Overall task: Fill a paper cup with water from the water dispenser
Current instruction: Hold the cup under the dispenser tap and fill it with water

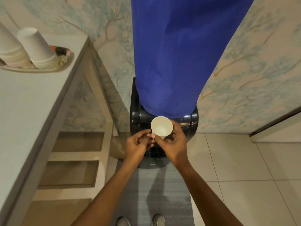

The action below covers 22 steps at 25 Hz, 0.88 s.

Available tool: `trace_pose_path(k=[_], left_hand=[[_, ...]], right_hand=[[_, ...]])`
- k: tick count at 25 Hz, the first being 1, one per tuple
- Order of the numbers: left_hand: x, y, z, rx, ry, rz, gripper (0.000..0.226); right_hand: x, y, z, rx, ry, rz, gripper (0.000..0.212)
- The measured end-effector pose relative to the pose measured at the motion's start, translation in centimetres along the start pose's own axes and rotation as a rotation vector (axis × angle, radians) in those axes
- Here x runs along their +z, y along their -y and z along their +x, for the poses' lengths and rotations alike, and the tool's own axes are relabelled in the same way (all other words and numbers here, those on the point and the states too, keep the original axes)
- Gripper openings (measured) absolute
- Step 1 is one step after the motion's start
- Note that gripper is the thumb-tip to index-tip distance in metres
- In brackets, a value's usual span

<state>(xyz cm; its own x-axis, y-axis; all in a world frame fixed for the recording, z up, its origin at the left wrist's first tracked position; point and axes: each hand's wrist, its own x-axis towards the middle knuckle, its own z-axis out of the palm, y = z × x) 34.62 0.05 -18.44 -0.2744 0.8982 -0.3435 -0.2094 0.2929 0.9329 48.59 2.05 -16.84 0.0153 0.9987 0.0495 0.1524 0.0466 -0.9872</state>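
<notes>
Holding a small white paper cup (161, 127) in front of the black water dispenser (164, 136) with its blue cloth-covered bottle (175, 54), the person has both hands at the cup's near side. The right hand (175, 145) wraps the cup wall, thumb on the near side and fingers round the far side, so its grip is closed on the cup. The left hand (138, 145) pinches thumb and forefinger together at the cup's near rim; whether it bears any weight I cannot tell. The cup is upright, mouth up, and looks dry and empty inside, held in the air above the dispenser's dark drip grille (154, 153).

A cup like this is very light now and thin-walled, so it likely dents under a hard squeeze. Once filled it should be heavier and softer, and the rim may fold. The mid-wall, held lightly all round, seems the safest hold, with the base kept level.

On the pale counter (37, 95) to the left, near its far edge, stacks of upturned white cups (36, 49) stand on a tray
</notes>
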Motion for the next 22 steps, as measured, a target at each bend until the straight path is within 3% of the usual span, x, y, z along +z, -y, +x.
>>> trace_pose_path(k=[4,22], left_hand=[[0.1,4.4,1.1,-0.151,-0.024,-0.069,0.019],[-0.5,20.7,3.4,-0.309,-0.081,-0.052,0.023]], right_hand=[[0.2,-4.6,-0.7,0.025,-0.005,-0.034,0.070],[1.5,-22.2,-5.3,0.199,-0.039,-0.095,0.068]])
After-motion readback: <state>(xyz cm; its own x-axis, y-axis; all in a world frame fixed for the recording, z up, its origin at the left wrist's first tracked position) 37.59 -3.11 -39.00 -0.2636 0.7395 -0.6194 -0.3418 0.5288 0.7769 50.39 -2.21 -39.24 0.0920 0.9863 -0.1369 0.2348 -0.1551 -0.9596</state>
